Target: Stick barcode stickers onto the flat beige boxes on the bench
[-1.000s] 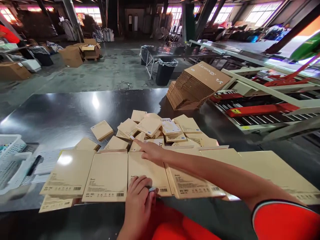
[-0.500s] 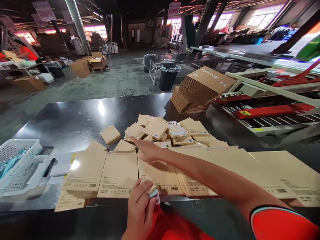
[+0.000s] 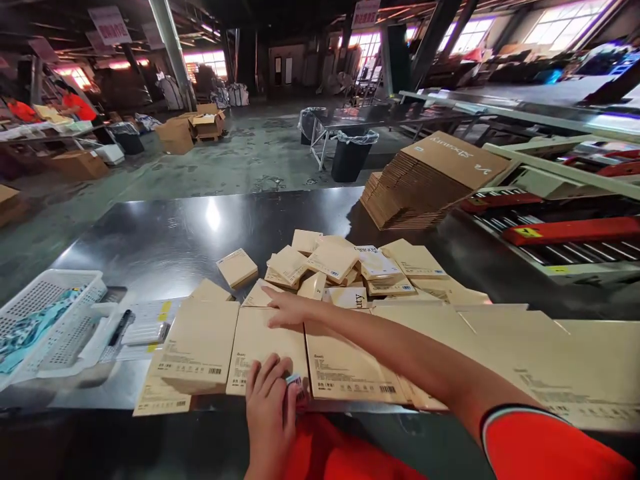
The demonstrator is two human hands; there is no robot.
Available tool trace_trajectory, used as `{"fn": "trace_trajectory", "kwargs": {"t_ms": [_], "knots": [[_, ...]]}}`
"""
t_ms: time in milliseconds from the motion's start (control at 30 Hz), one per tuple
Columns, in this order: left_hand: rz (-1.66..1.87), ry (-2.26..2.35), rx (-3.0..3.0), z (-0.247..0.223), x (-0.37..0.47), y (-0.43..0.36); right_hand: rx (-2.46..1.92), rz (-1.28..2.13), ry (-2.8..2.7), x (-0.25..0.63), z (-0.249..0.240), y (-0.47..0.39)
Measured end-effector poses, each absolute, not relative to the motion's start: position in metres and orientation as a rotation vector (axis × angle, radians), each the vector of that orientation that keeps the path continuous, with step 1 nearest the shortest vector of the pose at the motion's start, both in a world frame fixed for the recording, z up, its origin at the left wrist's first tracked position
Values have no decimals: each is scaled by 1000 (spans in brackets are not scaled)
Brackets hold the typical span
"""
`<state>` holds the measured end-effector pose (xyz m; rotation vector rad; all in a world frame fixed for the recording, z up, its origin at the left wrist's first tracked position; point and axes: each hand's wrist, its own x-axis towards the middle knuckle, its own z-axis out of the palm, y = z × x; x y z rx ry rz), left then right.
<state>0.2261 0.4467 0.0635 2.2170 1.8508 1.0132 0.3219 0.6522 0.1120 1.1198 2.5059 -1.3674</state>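
Note:
Several flat beige boxes lie side by side in a row along the front of the dark table. My right hand (image 3: 287,308) reaches across from the right, index finger stretched out and thumb apart, over the far edge of one flat box (image 3: 269,337) and close against a smaller beige box (image 3: 261,293) behind it. Lower down, at the table's front edge, my left hand (image 3: 273,403) is closed around a small roll of barcode labels (image 3: 296,385). Fingers hide most of that roll. Behind the row, small beige boxes (image 3: 331,259) lie in a loose heap.
White plastic baskets (image 3: 60,333) with teal patterned fabric stand at the left, beside a black marker (image 3: 120,327). Folded brown cartons (image 3: 415,183) lean in a stack at the back right, near a roller conveyor (image 3: 575,233). A black bin (image 3: 353,157) stands beyond the table.
The view has turned left, so the table's things appear farther right. My right hand has moved left along the row, from one flat box to its neighbour. My left hand keeps its hold.

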Motion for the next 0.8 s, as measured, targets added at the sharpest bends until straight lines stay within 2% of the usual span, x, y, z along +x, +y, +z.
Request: {"fn": "trace_trajectory", "kwargs": {"t_ms": [433,600,700,800], "knots": [[1092,1890,2288,62,234,450,1040,-1013,2656,317,108,650],[1302,1724,2244,60,218,438,1112,-887,2932,297,118,629],[1469,1646,2311,50,202,430,919,-779,3231,281,114,613],[1449,1857,2271,34,188,430,872,-727,3235,268,102,604]]}}
